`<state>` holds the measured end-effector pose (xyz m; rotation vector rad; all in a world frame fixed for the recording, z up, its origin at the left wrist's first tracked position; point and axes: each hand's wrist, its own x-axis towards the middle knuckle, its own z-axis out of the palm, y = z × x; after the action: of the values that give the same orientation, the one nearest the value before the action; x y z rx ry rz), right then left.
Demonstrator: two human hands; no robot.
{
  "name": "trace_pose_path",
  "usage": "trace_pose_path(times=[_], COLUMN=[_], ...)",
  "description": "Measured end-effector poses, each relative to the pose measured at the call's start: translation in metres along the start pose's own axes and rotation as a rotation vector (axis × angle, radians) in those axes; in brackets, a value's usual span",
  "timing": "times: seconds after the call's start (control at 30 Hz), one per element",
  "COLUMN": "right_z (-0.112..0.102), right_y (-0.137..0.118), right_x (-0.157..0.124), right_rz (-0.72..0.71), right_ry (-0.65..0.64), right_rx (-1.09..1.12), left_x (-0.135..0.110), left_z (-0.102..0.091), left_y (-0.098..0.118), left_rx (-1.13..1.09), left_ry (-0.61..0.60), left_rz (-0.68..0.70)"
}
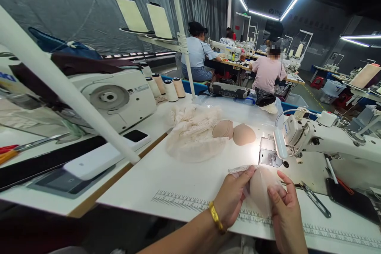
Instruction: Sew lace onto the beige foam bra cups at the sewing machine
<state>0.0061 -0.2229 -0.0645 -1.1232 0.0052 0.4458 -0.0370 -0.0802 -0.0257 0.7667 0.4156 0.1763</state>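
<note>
Between my two hands hangs a beige bra cup [262,188] with thin sheer fabric over it, just in front of the sewing machine [300,131]. My left hand [235,192], with a gold bracelet at the wrist, pinches the fabric's left side near a strip of lace edging [242,169]. On the right side, my right hand [284,202] grips the cup's edge between thumb and fingers. The lit needle plate [270,154] is a little beyond the cup. Two loose beige cups [243,134] lie on the table behind, beside a heap of cream lace fabric [195,131].
Thread snips [317,200] and a black phone-like object [351,198] lie at the right. A printed ruler [178,200] runs along the front edge. Thread cones [170,90] and a white pole [74,87] stand left. Co-workers [195,55] sit at machines further back.
</note>
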Motion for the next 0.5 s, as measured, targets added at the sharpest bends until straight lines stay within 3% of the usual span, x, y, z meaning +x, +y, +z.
trace_pose_path(times=[0.27, 0.5], right_z=[-0.0062, -0.0028], right_y=[0.0072, 0.0050], right_x=[0.0041, -0.0042], right_rz=[-0.052, -0.083], right_ry=[-0.004, -0.051], right_rx=[-0.046, -0.081], left_x=[-0.0006, 0.0049], left_z=[0.0052, 0.0048], left_y=[-0.0013, 0.0006], left_rx=[-0.022, -0.055], left_ry=[-0.132, -0.110], left_rz=[-0.066, -0.062])
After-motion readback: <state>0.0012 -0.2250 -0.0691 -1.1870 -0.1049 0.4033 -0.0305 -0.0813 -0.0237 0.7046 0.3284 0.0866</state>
